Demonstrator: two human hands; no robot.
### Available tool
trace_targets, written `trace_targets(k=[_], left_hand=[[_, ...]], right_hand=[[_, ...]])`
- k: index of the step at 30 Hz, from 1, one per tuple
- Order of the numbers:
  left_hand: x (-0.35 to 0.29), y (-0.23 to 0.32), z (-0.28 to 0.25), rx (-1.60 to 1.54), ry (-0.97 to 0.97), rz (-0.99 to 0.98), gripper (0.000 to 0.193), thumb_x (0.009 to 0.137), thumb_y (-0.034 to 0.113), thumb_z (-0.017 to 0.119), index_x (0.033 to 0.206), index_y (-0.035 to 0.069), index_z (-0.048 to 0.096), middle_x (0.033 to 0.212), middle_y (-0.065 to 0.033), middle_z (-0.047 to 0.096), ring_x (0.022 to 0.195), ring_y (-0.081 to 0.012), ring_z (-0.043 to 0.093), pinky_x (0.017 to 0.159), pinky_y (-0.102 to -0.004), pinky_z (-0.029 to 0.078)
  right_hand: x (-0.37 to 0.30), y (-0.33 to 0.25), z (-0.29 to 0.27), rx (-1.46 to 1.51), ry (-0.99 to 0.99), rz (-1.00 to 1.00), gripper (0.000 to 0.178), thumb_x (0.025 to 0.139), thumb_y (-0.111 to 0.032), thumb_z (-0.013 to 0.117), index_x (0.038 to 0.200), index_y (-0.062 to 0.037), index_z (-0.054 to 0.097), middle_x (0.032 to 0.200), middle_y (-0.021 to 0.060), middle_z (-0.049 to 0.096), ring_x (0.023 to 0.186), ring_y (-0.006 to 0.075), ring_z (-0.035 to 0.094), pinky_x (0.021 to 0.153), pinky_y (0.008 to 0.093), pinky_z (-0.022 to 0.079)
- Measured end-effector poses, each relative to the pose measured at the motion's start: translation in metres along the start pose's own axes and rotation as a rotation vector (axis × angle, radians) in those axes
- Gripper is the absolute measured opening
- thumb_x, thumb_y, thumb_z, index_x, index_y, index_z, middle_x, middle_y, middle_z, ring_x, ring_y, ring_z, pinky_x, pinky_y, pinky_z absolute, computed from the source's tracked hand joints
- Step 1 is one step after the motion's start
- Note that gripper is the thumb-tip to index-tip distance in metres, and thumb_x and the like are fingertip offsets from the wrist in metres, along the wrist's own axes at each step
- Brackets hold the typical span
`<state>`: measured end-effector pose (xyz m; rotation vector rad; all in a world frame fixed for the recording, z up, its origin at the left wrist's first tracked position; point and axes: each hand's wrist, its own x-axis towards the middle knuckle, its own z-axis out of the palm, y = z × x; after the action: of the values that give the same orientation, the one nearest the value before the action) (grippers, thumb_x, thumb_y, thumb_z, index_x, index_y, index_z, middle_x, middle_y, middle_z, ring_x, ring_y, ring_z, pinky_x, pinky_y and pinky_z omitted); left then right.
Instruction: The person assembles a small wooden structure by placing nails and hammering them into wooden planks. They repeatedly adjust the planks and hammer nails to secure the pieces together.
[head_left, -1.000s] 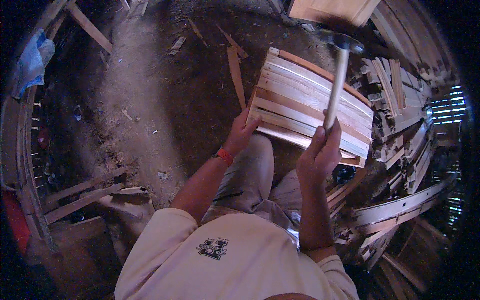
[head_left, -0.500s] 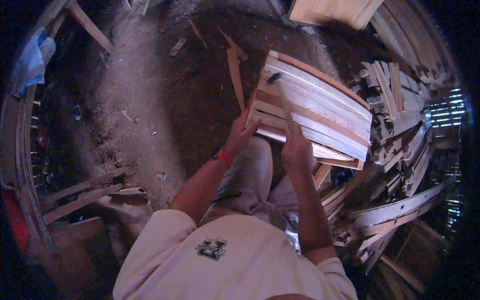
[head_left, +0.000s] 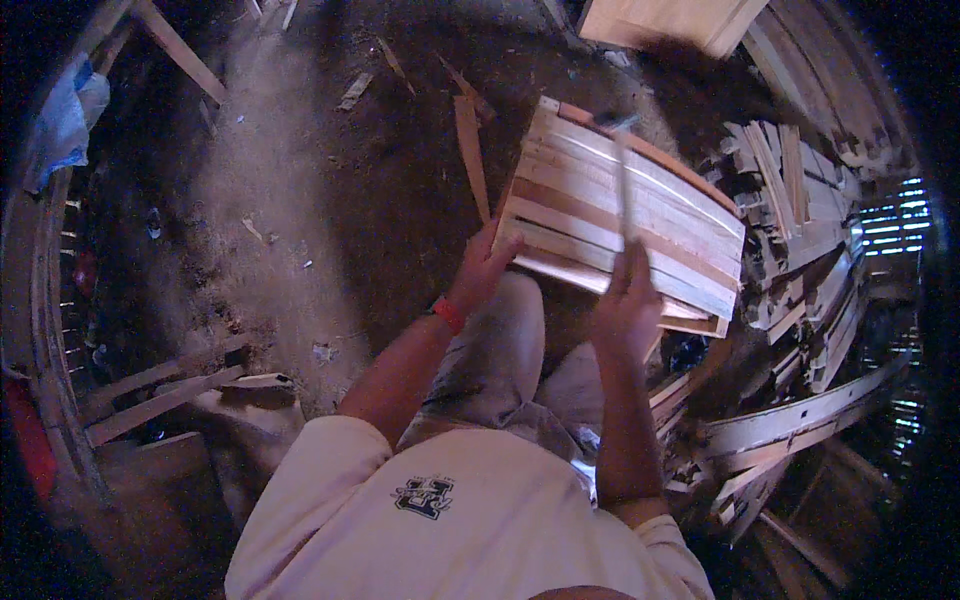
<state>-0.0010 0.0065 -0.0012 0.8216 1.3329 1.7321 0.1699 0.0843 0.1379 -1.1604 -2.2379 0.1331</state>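
A slatted wooden crate [head_left: 570, 205] rests tilted in front of my knees, its pale and reddish-brown boards running side by side. My left hand [head_left: 486, 262] grips its left edge near the closest corner, with the thumb over the boards. In my right hand [head_left: 627, 300] is a hammer [head_left: 624, 190], held by the lower part of its handle. The hammer's head is raised over the far edge of the crate and blurred by motion. Whether it touches the wood I cannot tell.
Stacked wooden slats and offcuts [head_left: 790, 220] lie to the right, with a long pale board [head_left: 790, 420] nearer me. Several sticks [head_left: 170, 400] lie at the lower left. Thin wood scraps [head_left: 470, 150] lie on the dirt floor beyond the crate. A wooden panel [head_left: 670, 22] stands at the far right.
My right hand has moved right with the hammer, whose head went from the crate's far left part to above its far edge. My left hand and the crate have barely moved.
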Motion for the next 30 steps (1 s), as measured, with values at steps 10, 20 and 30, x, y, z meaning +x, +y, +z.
trace_targets(k=[10,20,30], left_hand=[[0.011,0.000,-0.002,0.012,-0.012,0.021,0.044,0.103,0.026,0.057,0.137,-0.002,0.054,0.123,-0.0121,0.067,0.114,-0.0183,0.062,0.098,-0.0342,0.049],[0.008,-0.005,0.000,-0.030,-0.032,-0.013,0.046,0.102,0.025,0.057,0.140,-0.001,0.052,0.124,-0.0108,0.067,0.115,-0.0172,0.061,0.099,-0.0331,0.047],[0.007,0.000,0.004,-0.092,-0.018,-0.011,0.046,0.102,0.024,0.058,0.141,-0.001,0.051,0.125,-0.0103,0.066,0.115,-0.0170,0.060,0.100,-0.0334,0.047]], right_hand=[[-0.007,-0.015,0.003,0.121,-0.299,0.093,0.037,0.105,-0.021,0.047,0.137,-0.0052,0.055,0.106,0.0290,0.069,0.097,0.0467,0.068,0.081,0.0538,0.054],[-0.001,-0.024,0.004,0.010,-0.565,0.176,0.032,0.102,-0.018,0.053,0.130,-0.0027,0.059,0.097,0.0307,0.068,0.084,0.0445,0.069,0.069,0.0498,0.055],[-0.007,-0.017,0.006,-0.021,-0.373,0.120,0.032,0.103,-0.018,0.051,0.130,-0.0031,0.059,0.099,0.0263,0.070,0.085,0.0448,0.069,0.073,0.0522,0.055]])
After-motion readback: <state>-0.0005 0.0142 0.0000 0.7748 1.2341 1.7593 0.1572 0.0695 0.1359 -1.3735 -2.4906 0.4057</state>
